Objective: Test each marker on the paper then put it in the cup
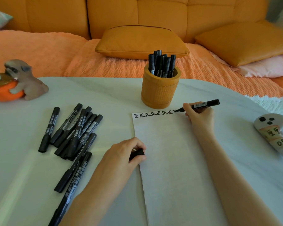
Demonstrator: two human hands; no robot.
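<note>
Right hand (pixel 198 116) pinches uncapped marker (pixel 201 104), tip on paper (pixel 170 160) at 1 o'clock | left hand (pixel 126 154) grips cap (pixel 136 154) | cup (pixel 160 92) at 12 o'clock holds several markers | pile (pixel 72 132) at 9 o'clock untested, likely over half left.

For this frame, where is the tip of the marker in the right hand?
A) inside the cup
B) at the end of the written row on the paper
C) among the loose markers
B: the right hand grips the marker, its tip on the paper at the right end of the character row.
</note>
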